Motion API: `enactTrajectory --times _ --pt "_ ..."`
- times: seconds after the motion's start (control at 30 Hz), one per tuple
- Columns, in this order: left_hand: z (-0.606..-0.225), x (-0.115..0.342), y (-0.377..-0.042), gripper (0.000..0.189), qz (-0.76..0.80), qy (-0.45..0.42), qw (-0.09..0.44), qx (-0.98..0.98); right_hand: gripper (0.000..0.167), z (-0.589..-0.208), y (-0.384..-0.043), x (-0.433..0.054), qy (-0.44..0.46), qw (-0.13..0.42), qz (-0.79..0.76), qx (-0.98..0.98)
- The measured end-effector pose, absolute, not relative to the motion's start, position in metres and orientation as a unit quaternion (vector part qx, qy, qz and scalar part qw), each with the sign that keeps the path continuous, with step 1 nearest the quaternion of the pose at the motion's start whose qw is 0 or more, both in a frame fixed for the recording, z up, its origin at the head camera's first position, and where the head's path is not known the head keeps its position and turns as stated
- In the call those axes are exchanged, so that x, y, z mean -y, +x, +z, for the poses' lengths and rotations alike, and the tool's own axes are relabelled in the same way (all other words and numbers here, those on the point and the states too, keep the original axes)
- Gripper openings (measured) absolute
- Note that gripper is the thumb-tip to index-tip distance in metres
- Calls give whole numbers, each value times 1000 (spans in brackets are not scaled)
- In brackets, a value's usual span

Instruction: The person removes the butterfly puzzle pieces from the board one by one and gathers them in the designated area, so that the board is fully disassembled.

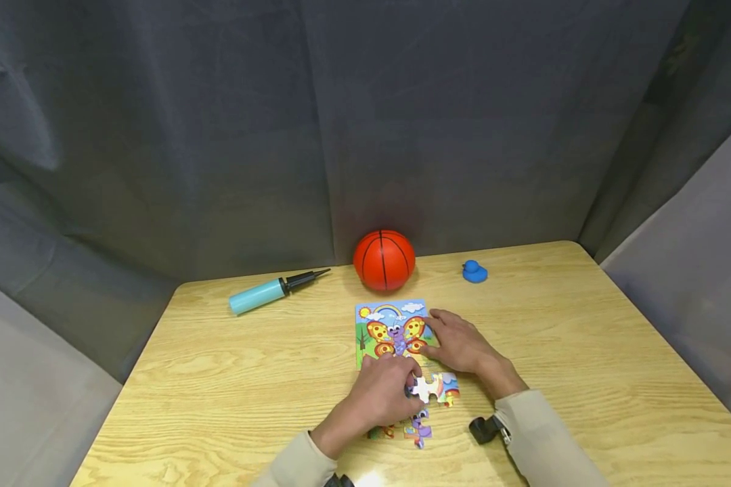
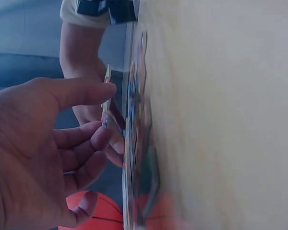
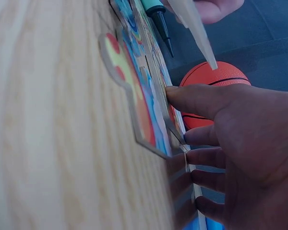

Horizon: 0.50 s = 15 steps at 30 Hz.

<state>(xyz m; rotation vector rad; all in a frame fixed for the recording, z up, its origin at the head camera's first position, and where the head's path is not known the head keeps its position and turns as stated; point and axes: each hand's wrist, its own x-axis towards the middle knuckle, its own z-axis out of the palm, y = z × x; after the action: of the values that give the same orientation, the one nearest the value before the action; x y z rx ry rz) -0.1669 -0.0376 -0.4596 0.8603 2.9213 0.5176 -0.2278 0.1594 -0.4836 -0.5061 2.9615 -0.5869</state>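
- My left hand [image 1: 385, 391] pinches a piece [image 1: 424, 389] above the bench [image 1: 250, 379], probably lightly so it turns easily.
- My right hand [image 1: 463, 341], fairly straight and grasping nothing, touches the board's [image 1: 396, 331] right side, seemingly steadying it.
- The board lies just beyond my left hand; loose pieces [image 1: 449, 389] lie to its right and nearer me.

Left hand [image 1: 386, 392]: thumb and fingers pinching. Right hand [image 1: 463, 343]: fingers extended, thumb apart, nearer far edge of table [image 1: 585, 338].
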Motion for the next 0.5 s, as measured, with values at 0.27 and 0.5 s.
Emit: enactTrajectory --times 0.27,0.5 --pt "-458 28 -152 35 139 308 42 -940 65 -483 -228 -159 -159 46 -193 -967" --pt "-458 21 -144 32 121 336 50 -933 65 -482 -227 -160 -162 49 -192 -967"
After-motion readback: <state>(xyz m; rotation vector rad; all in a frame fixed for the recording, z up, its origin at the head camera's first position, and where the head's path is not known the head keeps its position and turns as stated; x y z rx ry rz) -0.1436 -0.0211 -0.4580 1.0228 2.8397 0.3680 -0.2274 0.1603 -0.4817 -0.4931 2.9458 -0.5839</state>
